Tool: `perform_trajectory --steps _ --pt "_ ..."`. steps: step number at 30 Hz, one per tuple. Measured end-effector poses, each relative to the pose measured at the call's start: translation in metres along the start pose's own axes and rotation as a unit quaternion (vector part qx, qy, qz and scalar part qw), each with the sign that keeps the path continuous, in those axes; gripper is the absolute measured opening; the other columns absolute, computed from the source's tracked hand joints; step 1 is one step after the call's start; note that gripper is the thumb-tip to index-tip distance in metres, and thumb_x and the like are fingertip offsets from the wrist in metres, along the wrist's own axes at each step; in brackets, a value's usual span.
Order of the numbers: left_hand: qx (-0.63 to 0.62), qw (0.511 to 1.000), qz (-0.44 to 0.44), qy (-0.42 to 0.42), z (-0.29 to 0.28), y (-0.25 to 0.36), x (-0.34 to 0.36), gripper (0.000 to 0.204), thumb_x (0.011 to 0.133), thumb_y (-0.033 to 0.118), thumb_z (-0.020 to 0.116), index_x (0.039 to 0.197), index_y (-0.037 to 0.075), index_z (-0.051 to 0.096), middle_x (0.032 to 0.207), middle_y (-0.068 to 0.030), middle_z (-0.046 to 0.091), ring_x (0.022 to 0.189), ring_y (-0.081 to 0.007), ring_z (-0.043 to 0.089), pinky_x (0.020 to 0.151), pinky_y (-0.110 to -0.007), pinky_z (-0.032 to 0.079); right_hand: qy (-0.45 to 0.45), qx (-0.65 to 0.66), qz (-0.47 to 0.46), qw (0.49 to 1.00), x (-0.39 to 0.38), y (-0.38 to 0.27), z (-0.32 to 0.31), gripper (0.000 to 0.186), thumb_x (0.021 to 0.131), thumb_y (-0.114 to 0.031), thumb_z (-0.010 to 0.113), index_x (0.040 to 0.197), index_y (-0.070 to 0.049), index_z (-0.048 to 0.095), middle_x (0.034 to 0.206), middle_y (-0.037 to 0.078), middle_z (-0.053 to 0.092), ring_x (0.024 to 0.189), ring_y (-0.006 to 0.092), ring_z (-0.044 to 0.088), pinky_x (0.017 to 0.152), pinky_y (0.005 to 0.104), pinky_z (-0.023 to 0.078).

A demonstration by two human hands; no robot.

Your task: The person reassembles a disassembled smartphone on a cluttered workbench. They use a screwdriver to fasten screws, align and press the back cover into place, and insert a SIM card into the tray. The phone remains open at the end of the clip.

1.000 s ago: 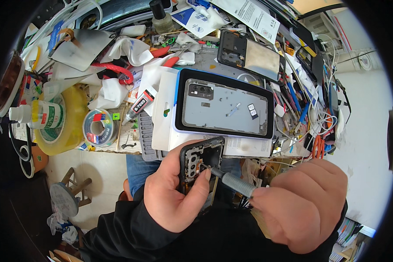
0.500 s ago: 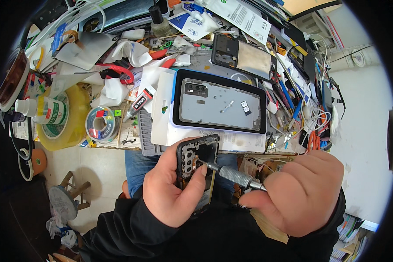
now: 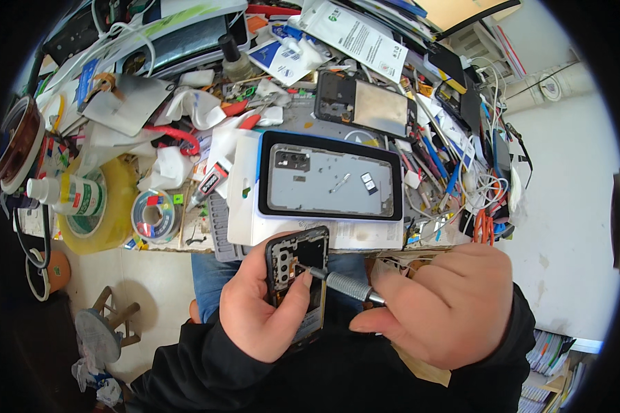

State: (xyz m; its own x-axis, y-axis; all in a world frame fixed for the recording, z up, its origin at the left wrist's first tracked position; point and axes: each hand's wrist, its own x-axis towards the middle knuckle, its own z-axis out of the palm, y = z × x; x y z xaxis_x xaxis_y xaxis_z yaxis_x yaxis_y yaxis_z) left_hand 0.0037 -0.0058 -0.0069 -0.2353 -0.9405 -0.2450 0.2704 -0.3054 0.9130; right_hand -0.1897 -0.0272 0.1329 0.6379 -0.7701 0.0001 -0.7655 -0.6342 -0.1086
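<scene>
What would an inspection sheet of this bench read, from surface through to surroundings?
Surface: bench crowded, little bare area showing.
Job's things: opened phone; screwdriver, tip at the phone's exposed insides; tray holding a grey cover with small loose parts on it.
Clutter: tape roll, bottle, reel, glue tube, at left.
Hands: left hand grips the phone; right hand at the screwdriver's rear end, exact grip unclear.
Cables: white cables tangled at right; orange cable bunched below them.
Surroundings: stool on floor, left.
</scene>
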Motion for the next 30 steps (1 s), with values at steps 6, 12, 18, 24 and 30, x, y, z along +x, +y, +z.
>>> perform_trajectory --steps 6,12,18,24,30 --pt "-0.022 1.0 -0.003 -0.013 -0.001 0.004 0.004 0.045 0.097 -0.006 0.061 0.14 -0.007 0.05 0.117 -0.0082 0.069 0.102 -0.009 0.064 0.091 -0.023 0.05 0.038 0.181 0.001 0.983 -0.001 0.012 0.007 0.033 0.077 -0.013 0.086 0.107 -0.005 0.075 0.065 0.003 0.062 0.052 0.0214 0.059 0.049 0.0328 0.042" --pt "-0.11 0.991 -0.077 0.005 -0.006 0.007 0.009 0.033 0.097 -0.007 0.063 0.129 -0.004 0.056 0.109 -0.003 0.069 0.091 -0.0046 0.061 0.082 -0.021 0.048 0.175 0.192 0.167 0.951 0.011 0.052 0.036 0.02 0.09 -0.004 0.073 0.11 -0.003 0.074 0.077 0.012 0.069 0.062 0.0255 0.066 0.057 0.0341 0.05" --pt "-0.125 0.989 -0.082 -0.006 -0.007 0.004 0.012 0.033 0.097 -0.007 0.063 0.129 -0.004 0.055 0.112 -0.0046 0.07 0.094 -0.0061 0.063 0.085 -0.022 0.05 0.191 0.301 0.229 0.906 0.006 0.076 0.071 0.014 0.095 -0.004 0.069 0.108 0.0 0.073 0.086 0.012 0.074 0.07 0.0204 0.072 0.064 0.0291 0.054" --pt "-0.145 0.985 -0.093 -0.023 -0.007 0.001 0.014 0.034 0.098 -0.006 0.063 0.131 -0.004 0.055 0.114 -0.0046 0.07 0.095 -0.006 0.064 0.085 -0.022 0.05 0.156 0.3 0.204 0.919 0.011 0.078 0.068 0.018 0.101 -0.004 0.061 0.114 0.004 0.071 0.087 0.01 0.072 0.073 0.0129 0.069 0.066 0.0253 0.056" --pt "-0.147 0.983 -0.103 -0.038 -0.006 0.001 0.016 0.036 0.098 -0.007 0.061 0.134 -0.004 0.054 0.116 -0.0053 0.07 0.098 -0.0068 0.064 0.089 -0.023 0.05 0.172 0.285 0.207 0.92 0.01 0.073 0.066 0.015 0.096 -0.002 0.066 0.109 0.002 0.073 0.085 0.012 0.073 0.07 0.0183 0.072 0.063 0.0274 0.054"
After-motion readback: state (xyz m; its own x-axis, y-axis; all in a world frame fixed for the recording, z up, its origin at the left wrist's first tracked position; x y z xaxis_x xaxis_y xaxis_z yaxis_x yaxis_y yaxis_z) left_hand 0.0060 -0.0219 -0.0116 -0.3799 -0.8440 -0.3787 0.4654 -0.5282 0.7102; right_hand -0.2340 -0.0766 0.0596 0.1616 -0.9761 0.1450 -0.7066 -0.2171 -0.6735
